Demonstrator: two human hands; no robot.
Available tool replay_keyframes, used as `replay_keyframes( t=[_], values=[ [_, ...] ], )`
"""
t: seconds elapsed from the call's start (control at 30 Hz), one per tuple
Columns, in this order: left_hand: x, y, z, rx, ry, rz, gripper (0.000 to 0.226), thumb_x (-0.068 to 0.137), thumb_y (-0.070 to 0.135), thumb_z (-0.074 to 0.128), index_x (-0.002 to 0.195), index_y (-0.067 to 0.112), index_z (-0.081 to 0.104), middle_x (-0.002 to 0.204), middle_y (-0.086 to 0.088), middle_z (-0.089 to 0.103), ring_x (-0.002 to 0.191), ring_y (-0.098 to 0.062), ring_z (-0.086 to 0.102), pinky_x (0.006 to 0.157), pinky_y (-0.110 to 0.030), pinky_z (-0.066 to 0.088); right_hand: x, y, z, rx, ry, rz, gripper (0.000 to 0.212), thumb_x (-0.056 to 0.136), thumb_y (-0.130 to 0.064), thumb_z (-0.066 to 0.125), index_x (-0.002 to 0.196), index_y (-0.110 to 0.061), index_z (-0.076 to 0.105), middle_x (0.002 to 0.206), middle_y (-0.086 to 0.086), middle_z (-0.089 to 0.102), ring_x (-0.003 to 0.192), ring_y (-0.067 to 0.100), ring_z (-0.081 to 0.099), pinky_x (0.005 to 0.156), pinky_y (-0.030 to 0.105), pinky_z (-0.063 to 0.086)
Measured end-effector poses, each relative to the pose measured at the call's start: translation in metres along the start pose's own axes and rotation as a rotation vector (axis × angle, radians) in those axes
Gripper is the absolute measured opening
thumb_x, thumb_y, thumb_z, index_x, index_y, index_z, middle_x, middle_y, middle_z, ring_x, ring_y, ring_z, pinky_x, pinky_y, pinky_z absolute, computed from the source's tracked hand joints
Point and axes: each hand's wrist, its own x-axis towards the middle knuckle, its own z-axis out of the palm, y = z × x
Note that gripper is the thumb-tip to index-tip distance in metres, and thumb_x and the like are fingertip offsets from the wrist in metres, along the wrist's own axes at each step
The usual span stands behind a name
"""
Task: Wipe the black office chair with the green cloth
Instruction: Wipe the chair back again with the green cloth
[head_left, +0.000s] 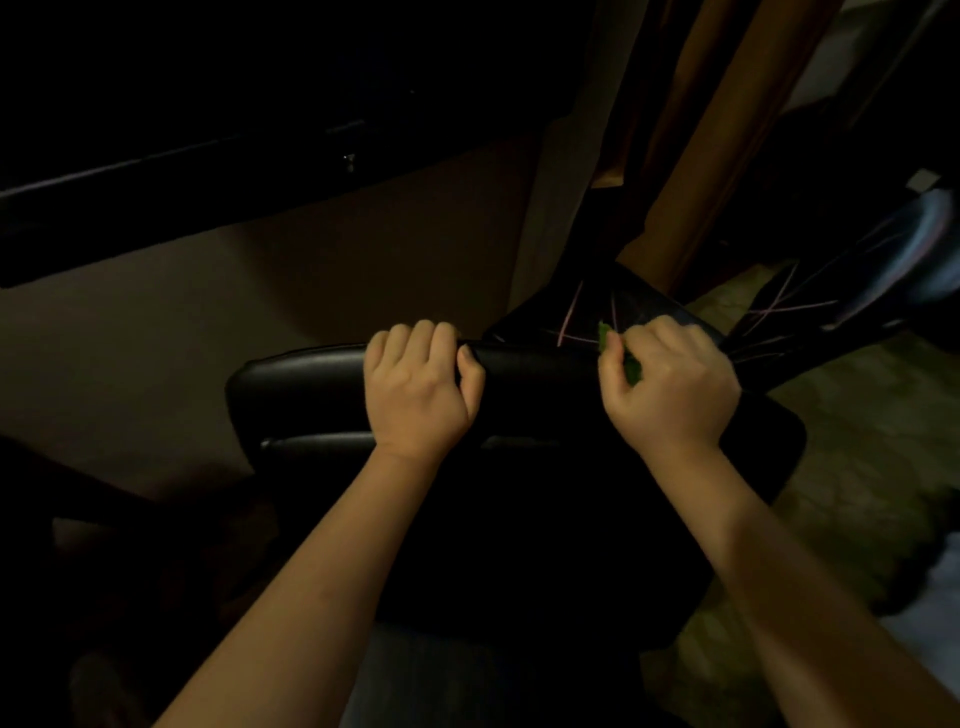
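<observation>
The black office chair (311, 384) fills the middle of the dim head view, its padded backrest top running left to right under both hands. My left hand (415, 389) grips the top edge of the backrest, fingers curled over it and thumb in front. My right hand (670, 384) is at the right end of that edge and holds the green cloth (631, 370) bunched in its fingers. Only small bits of the cloth show between thumb and fingers; the rest is hidden in the hand.
A dark desk edge (182, 156) crosses the upper left. Wooden posts (691, 171) rise behind the chair. A dark bag with thin pink lines (810, 312) lies at the right on a patterned floor (857, 467). The room is very dark.
</observation>
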Motion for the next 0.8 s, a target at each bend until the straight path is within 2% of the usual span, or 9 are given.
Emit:
replay_keyframes(
  t=[0.23, 0.4, 0.5, 0.57, 0.6, 0.67, 0.73, 0.8],
  values=[
    [0.01, 0.055, 0.014, -0.171, -0.042, 0.112, 0.024, 0.09, 0.024, 0.044, 0.076, 0.01, 0.057, 0.072, -0.008, 0.054, 0.068, -0.028, 0.05, 0.07, -0.04, 0.038, -0.025, 0.049, -0.031, -0.132, 0.05, 0.107, 0.031, 0.094, -0.027, 0.054, 0.068, -0.013, 0.063, 0.067, 0.005, 0.057, 0.062, 0.026, 0.053, 0.052, 0.03, 0.034],
    [0.014, 0.106, 0.008, -0.262, -0.187, 0.251, 0.026, 0.089, 0.026, 0.041, 0.079, 0.009, 0.059, 0.076, -0.01, 0.056, 0.072, -0.03, 0.052, 0.073, -0.041, 0.039, -0.054, 0.08, -0.066, -0.221, 0.078, 0.232, 0.036, 0.097, -0.029, 0.05, 0.067, -0.013, 0.062, 0.067, 0.007, 0.056, 0.061, 0.029, 0.052, 0.05, 0.034, 0.039],
    [0.012, 0.123, -0.004, -0.291, -0.254, 0.284, 0.029, 0.092, 0.027, 0.038, 0.085, 0.009, 0.06, 0.082, -0.01, 0.058, 0.079, -0.031, 0.054, 0.081, -0.042, 0.04, -0.069, 0.087, -0.087, -0.228, 0.061, 0.272, 0.035, 0.098, -0.03, 0.049, 0.071, -0.013, 0.064, 0.07, 0.007, 0.058, 0.064, 0.029, 0.053, 0.051, 0.034, 0.041],
    [0.01, 0.132, -0.014, -0.332, -0.34, 0.312, 0.036, 0.095, 0.029, 0.032, 0.1, 0.01, 0.062, 0.097, -0.01, 0.062, 0.095, -0.031, 0.057, 0.098, -0.043, 0.036, -0.08, 0.086, -0.102, -0.255, 0.056, 0.298, 0.036, 0.098, -0.031, 0.047, 0.073, -0.013, 0.064, 0.072, 0.008, 0.058, 0.065, 0.029, 0.054, 0.052, 0.035, 0.042],
    [0.008, 0.136, -0.019, -0.356, -0.419, 0.322, 0.04, 0.098, 0.031, 0.03, 0.113, 0.011, 0.061, 0.112, -0.01, 0.062, 0.11, -0.03, 0.054, 0.109, -0.044, 0.029, -0.084, 0.084, -0.109, -0.273, 0.045, 0.322, 0.036, 0.099, -0.031, 0.046, 0.073, -0.013, 0.063, 0.072, 0.008, 0.057, 0.066, 0.029, 0.054, 0.052, 0.036, 0.042],
    [0.001, 0.143, -0.029, -0.414, -0.565, 0.338, 0.047, 0.102, 0.033, 0.032, 0.142, 0.011, 0.045, 0.148, -0.009, 0.044, 0.141, -0.026, 0.033, 0.12, -0.044, 0.011, -0.086, 0.081, -0.119, -0.33, 0.007, 0.383, 0.035, 0.098, -0.03, 0.047, 0.073, -0.012, 0.063, 0.073, 0.009, 0.058, 0.067, 0.03, 0.054, 0.053, 0.036, 0.041],
    [-0.013, 0.147, -0.041, -0.438, -0.632, 0.389, 0.058, 0.102, 0.034, 0.039, 0.154, 0.011, 0.025, 0.161, -0.007, 0.02, 0.15, -0.023, 0.013, 0.121, -0.041, 0.005, -0.083, 0.077, -0.127, -0.37, -0.051, 0.424, 0.031, 0.095, -0.029, 0.051, 0.073, -0.011, 0.065, 0.074, 0.01, 0.059, 0.068, 0.031, 0.055, 0.054, 0.035, 0.04],
    [-0.026, 0.151, -0.051, -0.411, -0.651, 0.437, 0.066, 0.1, 0.033, 0.045, 0.155, 0.011, 0.016, 0.163, -0.006, 0.011, 0.151, -0.021, 0.008, 0.122, -0.04, 0.007, -0.082, 0.078, -0.134, -0.358, -0.11, 0.442, 0.029, 0.093, -0.029, 0.053, 0.074, -0.01, 0.066, 0.075, 0.01, 0.06, 0.068, 0.032, 0.055, 0.054, 0.034, 0.039]
  ],
)
